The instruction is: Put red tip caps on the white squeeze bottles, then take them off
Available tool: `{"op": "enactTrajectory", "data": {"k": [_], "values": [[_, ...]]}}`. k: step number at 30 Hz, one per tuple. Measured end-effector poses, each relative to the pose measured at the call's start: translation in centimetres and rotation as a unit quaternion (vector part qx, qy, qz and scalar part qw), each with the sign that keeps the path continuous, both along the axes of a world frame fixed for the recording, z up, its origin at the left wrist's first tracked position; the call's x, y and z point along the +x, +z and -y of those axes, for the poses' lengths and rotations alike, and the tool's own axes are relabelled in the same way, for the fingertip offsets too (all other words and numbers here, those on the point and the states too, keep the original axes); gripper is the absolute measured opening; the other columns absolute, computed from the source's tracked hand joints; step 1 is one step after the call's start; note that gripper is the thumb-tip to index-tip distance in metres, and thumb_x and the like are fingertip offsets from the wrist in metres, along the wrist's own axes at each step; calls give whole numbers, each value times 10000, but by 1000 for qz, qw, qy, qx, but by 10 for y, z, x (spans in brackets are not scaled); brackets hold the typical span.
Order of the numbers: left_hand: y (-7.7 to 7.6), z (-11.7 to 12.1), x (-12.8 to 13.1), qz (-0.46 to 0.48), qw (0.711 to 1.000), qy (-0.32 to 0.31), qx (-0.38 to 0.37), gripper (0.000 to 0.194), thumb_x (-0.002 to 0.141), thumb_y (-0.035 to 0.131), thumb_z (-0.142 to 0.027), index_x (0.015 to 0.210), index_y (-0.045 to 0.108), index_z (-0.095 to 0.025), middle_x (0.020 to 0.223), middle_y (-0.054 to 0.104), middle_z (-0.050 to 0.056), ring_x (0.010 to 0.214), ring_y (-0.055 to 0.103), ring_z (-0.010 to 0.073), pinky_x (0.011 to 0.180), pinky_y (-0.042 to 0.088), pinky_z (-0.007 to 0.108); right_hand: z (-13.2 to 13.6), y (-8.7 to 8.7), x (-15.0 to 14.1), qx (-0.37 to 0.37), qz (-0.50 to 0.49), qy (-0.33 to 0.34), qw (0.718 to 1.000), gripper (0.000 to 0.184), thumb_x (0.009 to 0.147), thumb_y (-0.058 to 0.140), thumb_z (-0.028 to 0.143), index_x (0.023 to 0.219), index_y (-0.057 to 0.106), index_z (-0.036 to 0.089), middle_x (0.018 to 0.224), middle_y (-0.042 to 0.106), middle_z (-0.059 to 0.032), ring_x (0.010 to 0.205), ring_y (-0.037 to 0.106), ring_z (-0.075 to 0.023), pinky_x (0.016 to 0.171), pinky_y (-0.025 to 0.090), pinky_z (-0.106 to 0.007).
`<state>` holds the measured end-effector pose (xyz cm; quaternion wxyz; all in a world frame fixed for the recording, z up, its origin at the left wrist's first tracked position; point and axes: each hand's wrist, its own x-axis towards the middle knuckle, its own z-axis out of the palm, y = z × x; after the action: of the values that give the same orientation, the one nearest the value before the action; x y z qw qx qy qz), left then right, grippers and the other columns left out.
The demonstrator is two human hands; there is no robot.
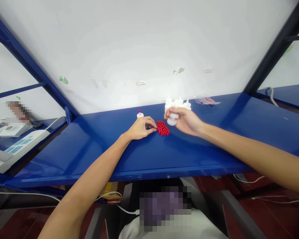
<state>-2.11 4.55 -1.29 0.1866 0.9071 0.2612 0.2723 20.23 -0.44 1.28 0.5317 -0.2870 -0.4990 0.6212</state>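
My right hand [186, 120] is closed round a small white plastic bottle [173, 118], held tilted just above the blue table [149, 156]. A tight cluster of several small red caps [162, 128] lies on the table between my hands. My left hand [141, 128] rests on the table with its fingertips pinched at the left edge of the red caps; whether it has one between its fingers is hidden. One white bottle with a red cap [140, 114] stands upright just behind my left hand. Several uncapped white bottles [178, 103] stand grouped behind my right hand.
A clear plastic bag with red bits [207, 100] lies at the back right of the table. On a side table at the left are a white power strip [13, 151] and white devices. A white wall runs behind; blue and black frame posts rise on both sides.
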Motion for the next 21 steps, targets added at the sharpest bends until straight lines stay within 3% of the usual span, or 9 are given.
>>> {"op": "enactTrajectory", "data": {"k": [7,14,21], "values": [[0,0,0,9,999,10,-29,122,820,675,-240,894,755,-186,1011,702,55,797,621,133,680,494,266,-3,-3,2,17,14,-8,1000,158,719,537,146,651,678,161,823,596,-71,819,520,-181,760,412,-324],[-1,1,1,13,999,23,-20,128,821,693,-272,884,757,-180,910,698,46,711,585,118,666,490,267,-3,-3,1,17,47,-26,998,68,755,640,169,762,707,179,874,637,-57,820,538,-172,769,409,-327],[-2,0,1,16,1000,20,-10,123,824,689,-283,867,752,-187,954,695,48,777,611,132,677,499,265,-6,-5,1,16,52,-40,998,97,831,635,246,820,704,179,798,648,-45,781,554,-157,718,414,-301]]}}
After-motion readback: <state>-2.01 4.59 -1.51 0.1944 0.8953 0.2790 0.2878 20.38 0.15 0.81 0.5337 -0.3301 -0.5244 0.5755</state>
